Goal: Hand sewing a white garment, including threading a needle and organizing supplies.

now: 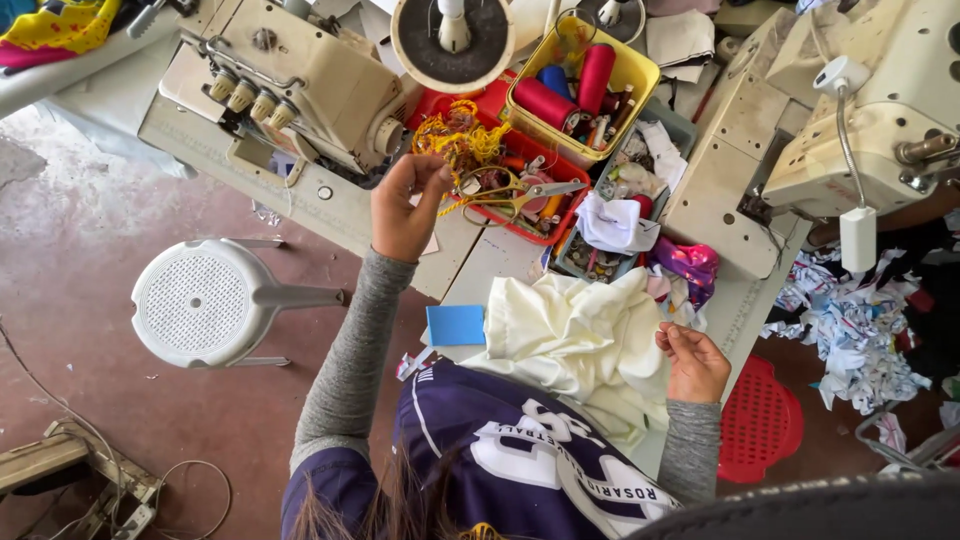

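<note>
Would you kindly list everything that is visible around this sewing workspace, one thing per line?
Cream overlock sewing machine: one, upper left of the table.
Cream sewing machine: one, upper right.
Yellow plastic basket: one, top centre, holding red and blue thread cones.
Red plastic tray: one, beneath the basket.
Gold-handled scissors: one, lying on the red tray.
Tangle of yellow thread: one, above the left hand.
Cream fabric: one piece, on the table in front of the person.
Blue square card: one, left of the fabric.
White plastic stool: one, on the floor, left.
Red plastic stool: one, lower right.
Fabric scraps: a pile, white and patterned, right.
Left hand: raised, pinching thread.
Right hand: by the fabric's edge.
</note>
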